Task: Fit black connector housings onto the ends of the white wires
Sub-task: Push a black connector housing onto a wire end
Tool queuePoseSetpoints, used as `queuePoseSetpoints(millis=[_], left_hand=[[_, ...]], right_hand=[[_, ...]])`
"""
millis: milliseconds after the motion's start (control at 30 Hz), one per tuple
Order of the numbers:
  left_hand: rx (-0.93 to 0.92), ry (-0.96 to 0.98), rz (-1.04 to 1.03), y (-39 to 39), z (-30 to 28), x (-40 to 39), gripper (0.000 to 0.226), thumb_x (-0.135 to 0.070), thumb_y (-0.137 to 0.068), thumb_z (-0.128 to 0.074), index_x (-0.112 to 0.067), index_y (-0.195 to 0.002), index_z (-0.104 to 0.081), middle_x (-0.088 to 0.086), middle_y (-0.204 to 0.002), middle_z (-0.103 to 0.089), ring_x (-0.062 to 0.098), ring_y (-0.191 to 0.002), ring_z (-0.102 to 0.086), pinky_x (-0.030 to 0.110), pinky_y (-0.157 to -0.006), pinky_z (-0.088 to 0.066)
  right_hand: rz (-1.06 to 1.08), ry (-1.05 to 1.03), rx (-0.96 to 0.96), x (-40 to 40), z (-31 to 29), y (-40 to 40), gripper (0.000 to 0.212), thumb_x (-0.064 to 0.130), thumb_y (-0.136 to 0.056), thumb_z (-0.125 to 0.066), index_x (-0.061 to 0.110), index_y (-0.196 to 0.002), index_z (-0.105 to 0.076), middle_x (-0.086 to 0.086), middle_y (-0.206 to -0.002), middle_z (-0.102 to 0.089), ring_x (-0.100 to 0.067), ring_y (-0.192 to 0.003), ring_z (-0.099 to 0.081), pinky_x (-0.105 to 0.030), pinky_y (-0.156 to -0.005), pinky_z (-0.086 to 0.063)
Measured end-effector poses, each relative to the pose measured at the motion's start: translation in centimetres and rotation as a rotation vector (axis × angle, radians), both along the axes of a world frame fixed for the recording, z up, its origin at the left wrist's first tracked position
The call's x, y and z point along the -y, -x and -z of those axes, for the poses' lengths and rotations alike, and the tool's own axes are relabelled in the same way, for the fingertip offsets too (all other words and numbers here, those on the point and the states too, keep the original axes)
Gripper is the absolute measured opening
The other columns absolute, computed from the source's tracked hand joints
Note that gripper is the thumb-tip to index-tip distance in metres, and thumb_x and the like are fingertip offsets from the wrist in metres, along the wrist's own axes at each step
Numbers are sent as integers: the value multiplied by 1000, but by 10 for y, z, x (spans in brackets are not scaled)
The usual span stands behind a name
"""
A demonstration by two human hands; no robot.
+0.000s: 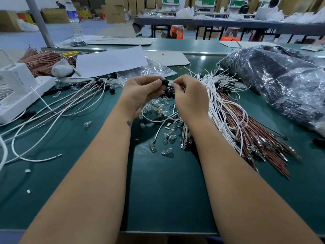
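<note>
My left hand (pixel 142 92) pinches a small black connector housing (pixel 165 82) between thumb and fingertips, above the green table (pixel 167 191). Just right of it, my right hand (pixel 190 95) pinches the tip of a thin white wire (pixel 175 84) that points at the housing. The two nearly touch. A loose pile of black housings (pixel 169 91) lies on the table under my hands. A thick bundle of white wires (pixel 221 95) fans out to the right, lying over brown wires (pixel 260 138). Wires with black housings on their ends (pixel 98 85) lie spread at the left.
Several small clear glass bulbs (pixel 167 138) are scattered between my forearms. A large plastic bag of black parts (pixel 281 81) fills the right side. A white device (pixel 15 88) stands at the left edge, with a sheet of paper (pixel 110 60) and a water bottle (pixel 74 20) behind.
</note>
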State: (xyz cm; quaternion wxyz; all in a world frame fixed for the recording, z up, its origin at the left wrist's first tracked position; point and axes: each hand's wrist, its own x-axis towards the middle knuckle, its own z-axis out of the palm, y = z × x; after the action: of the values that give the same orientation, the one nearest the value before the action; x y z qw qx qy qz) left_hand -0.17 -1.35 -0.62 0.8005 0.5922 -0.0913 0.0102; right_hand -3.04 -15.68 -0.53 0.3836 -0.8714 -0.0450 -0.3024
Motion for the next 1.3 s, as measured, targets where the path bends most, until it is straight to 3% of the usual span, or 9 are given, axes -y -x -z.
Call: queuePoseSetpoints(millis=[367,533,667,833,933,1000,1133,1233,1300], left_hand=[[2,35,2,1,0,6,11,7,-85,-62,0,-92,-67,9,-77,-74,16,-71,-72,22,-69,-58],[18,18,-23,3,-1,6,10,5,-84,-64,-1,-92,-68,9,-79,-74,16,-73,-71,21,-69,-57],[52,-85,-19,4,1,8,5,-2,-88,-64,-4,-91,-68,6,-76,-73,13,-70,-70,22,-69,-57],[92,-184,-112,4,2,9,12,-13,-88,-67,-1,-84,-67,6,-69,-71,13,-63,-67,25,-68,-58],[121,-217,-128,7,1,6,16,-16,-90,-67,-3,-80,-66,3,-68,-70,11,-61,-65,25,-66,-57],[131,-197,-248,6,0,0,16,-16,-91,-65,-7,-78,-65,3,-71,-69,12,-63,-63,25,-67,-57],[6,-338,-823,-7,-1,-21,18,-22,-95,-58,-11,-81,-62,6,-85,-69,17,-73,-61,29,-69,-54],[-51,-612,-1112,-8,2,-31,21,-20,-92,-57,-14,-112,-61,-4,-109,-64,18,-105,-56,16,-73,-40],[156,-843,-1159,-6,1,-27,37,-13,-89,-57,-19,-125,-55,-8,-125,-58,20,-123,-43,19,-91,-33]], right_hand=[[-47,21,-43,-2,0,-1,14,16,-95,-54,12,-96,-68,-5,-91,-68,-25,-84,-60,-34,-70,-48],[-63,-10,23,-3,1,-2,29,-3,-90,-48,6,-111,-66,-9,-102,-67,-23,-95,-60,-26,-78,-43],[-130,-15,36,-3,2,0,37,-6,-87,-48,9,-119,-58,-1,-84,-61,-20,-79,-59,-30,-72,-47],[-191,95,56,-5,1,0,25,4,-90,-55,7,-114,-62,-5,-97,-65,-22,-90,-58,-33,-82,-47],[-72,260,84,-4,0,-2,20,9,-93,-55,10,-111,-64,-7,-103,-66,-23,-94,-57,-31,-84,-42],[79,361,87,0,-1,-5,19,7,-94,-52,12,-110,-62,-3,-100,-65,-20,-89,-54,-28,-80,-34],[291,441,10,9,-3,-3,19,5,-91,-49,13,-105,-58,-4,-99,-63,-24,-95,-53,-36,-84,-33],[282,421,-46,11,-5,-4,19,3,-92,-47,10,-107,-57,-8,-97,-64,-28,-91,-57,-38,-83,-42],[232,402,-46,10,-4,-6,21,3,-93,-47,10,-110,-57,-9,-96,-65,-26,-85,-57,-34,-73,-41]])
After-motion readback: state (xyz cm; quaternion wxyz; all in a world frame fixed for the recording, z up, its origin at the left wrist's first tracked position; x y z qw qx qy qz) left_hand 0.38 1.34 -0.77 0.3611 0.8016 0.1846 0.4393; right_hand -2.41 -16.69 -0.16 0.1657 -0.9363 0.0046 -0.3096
